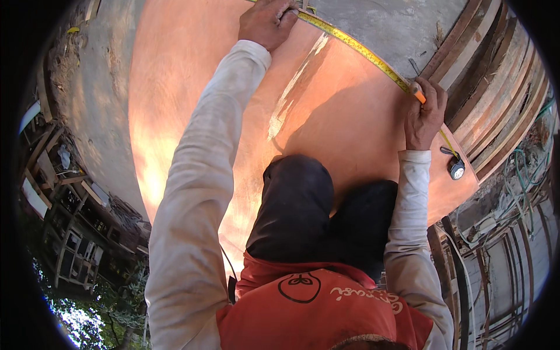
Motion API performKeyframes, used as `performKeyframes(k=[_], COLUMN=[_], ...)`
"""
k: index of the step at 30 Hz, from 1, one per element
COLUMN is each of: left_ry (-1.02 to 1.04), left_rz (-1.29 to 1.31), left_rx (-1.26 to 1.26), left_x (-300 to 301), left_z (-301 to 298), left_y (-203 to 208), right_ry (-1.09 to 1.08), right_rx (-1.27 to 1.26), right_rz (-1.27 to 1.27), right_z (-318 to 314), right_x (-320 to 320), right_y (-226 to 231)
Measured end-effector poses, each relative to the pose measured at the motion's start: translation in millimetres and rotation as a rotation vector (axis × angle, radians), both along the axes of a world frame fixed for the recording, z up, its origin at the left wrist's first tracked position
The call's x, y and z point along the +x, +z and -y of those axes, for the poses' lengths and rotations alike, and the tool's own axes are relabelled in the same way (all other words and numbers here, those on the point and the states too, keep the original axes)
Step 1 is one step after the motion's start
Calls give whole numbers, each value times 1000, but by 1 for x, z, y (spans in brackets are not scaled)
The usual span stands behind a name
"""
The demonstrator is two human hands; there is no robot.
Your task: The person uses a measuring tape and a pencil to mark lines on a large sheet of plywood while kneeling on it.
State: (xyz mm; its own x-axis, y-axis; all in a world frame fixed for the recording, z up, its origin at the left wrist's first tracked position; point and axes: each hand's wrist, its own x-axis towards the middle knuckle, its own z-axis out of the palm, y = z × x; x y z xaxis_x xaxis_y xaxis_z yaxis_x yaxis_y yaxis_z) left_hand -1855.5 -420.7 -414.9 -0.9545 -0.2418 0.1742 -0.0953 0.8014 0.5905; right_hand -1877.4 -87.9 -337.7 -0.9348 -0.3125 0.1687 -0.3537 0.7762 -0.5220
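A large reddish plywood sheet (344, 134) lies under my knees, with a pale splintered streak down its middle. Along its far edge runs the yellow blade of a tape measure (356, 46). My left hand (265, 26) is closed on that blade at the far edge, its fingertips partly hidden. To the right, my right hand (426, 114) grips an orange pencil-like marker (417, 93), its tip at the blade. The blade passes beneath this hand to the black tape case (455, 168), which rests near the sheet's right corner.
Long wooden boards (496, 105) are stacked along the right side. Grey concrete floor (373, 26) borders the sheet at the far side and left. Scrap wood (64, 181) and a wooden frame (76, 256) lie at the left, and a green hose (519, 169) tangles at the right.
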Motion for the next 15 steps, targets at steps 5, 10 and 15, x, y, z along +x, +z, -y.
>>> performKeyframes(k=[5,10,15], left_ry=[-36,-39,-40], left_rz=[23,18,52], left_rx=[21,49,109], left_x=[1,0,-2], left_z=[3,2,1], left_y=[2,5,15], right_ry=[-104,-167,-163], right_rx=[-595,-867,-903], right_rz=[345,606,576], right_z=[58,138,165], right_x=[6,16,13], right_y=[29,-1,-46])
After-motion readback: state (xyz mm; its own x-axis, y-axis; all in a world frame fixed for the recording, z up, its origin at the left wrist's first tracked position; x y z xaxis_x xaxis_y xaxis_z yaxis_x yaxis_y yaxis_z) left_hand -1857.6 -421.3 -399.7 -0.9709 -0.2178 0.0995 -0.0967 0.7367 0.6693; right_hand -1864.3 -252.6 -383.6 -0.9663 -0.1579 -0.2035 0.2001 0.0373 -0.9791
